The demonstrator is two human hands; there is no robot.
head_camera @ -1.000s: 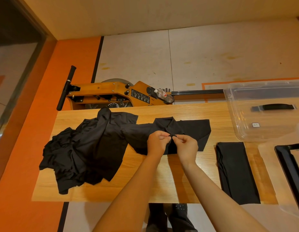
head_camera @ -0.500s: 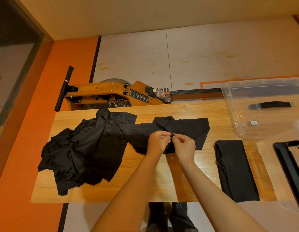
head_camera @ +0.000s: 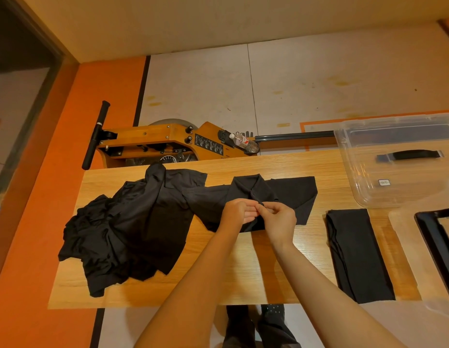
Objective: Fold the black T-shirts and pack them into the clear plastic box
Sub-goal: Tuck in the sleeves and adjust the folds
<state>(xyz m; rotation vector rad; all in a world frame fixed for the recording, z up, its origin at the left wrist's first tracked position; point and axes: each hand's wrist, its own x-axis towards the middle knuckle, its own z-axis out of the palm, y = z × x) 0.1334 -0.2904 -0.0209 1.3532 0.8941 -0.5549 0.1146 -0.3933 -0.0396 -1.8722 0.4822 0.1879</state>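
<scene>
**Ana:** Near the middle of the wooden table point(head_camera: 243, 277), toward its far edge, the collared black shirt point(head_camera: 288, 192) lies partly spread. Both hands meet just below its collar. The left hand point(head_camera: 237, 213) and the right hand point(head_camera: 277, 221) each have fingers curled, pinching a small bit of fabric between them at the placket.

**Ben:** Buttoning it, you think?

**Ana:** Probably that, or straightening the placket; the detail is too small to tell. Either way, I'd keep the front flat and the placket lined up under the collar before any fold, or the finished shape will twist.

**Ben:** And the rest of the shirt?

**Ana:** Its left part runs under or against the crumpled pile of black shirts point(head_camera: 123, 229) by the table's left edge. I'd pull it free of that pile first, so that folding doesn't drag the others along.

**Ben:** Anything folded yet?

**Ana:** One folded black shirt point(head_camera: 359, 254) lies near the right end, by the near edge. Matching its narrow width would help them stack evenly.

**Ben:** Where's the box?

**Ana:** The clear plastic box point(head_camera: 364, 177) sits at the far right corner, apparently with no shirts in it. Its lid point(head_camera: 432, 237) lies just beside it, at the right edge.
</scene>
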